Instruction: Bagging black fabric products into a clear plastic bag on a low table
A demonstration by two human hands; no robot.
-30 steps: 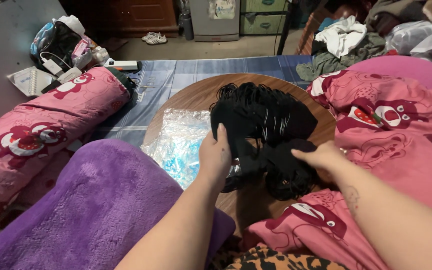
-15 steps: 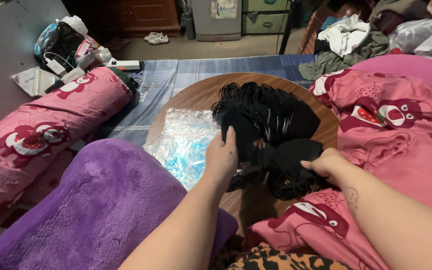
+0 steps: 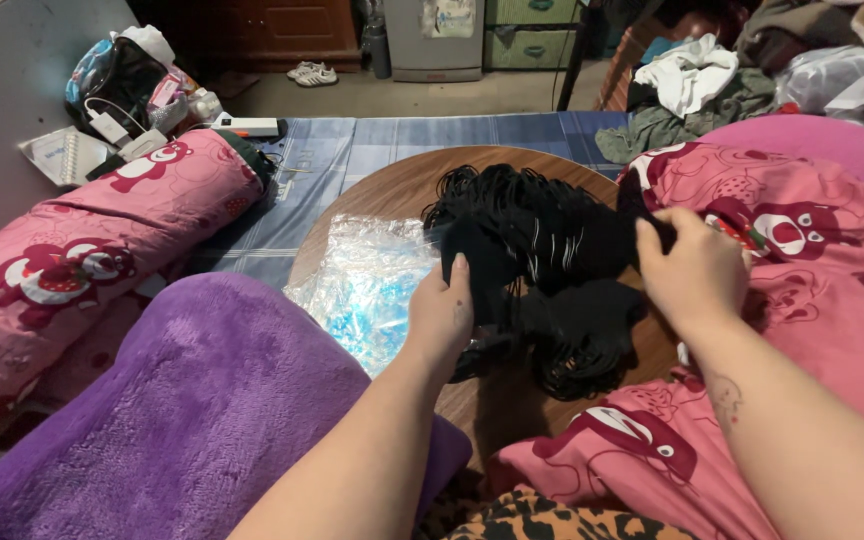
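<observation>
Crinkled clear plastic bag [image 3: 367, 290] with blue contents, flat on round table [image 3: 372, 195].
</observation>
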